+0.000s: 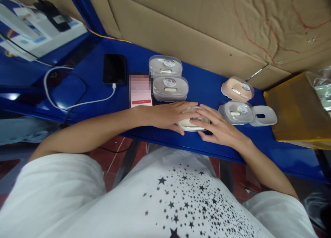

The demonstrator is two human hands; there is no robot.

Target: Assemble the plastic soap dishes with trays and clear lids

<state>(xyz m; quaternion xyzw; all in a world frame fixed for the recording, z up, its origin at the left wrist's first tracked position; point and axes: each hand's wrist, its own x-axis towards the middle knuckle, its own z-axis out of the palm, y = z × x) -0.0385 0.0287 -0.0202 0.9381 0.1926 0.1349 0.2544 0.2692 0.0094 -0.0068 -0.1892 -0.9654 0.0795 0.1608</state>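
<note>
On the blue surface [203,88], your left hand [167,114] and right hand [219,127] partly hide a cream container [188,123]; whether your fingers [205,124] grip it cannot be told.

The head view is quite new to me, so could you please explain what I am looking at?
There is no machine here, only a person's two bare hands. The single picture comes from a camera worn on the head, looking forward and down. The left hand and right hand are both on a cream container; whether they grip or merely press it is hard to tell. Also on the blue table are two pale lidded containers, a peach container, a white container beside a slotted white piece, a black device with a white cable, and a pink screen.
</note>
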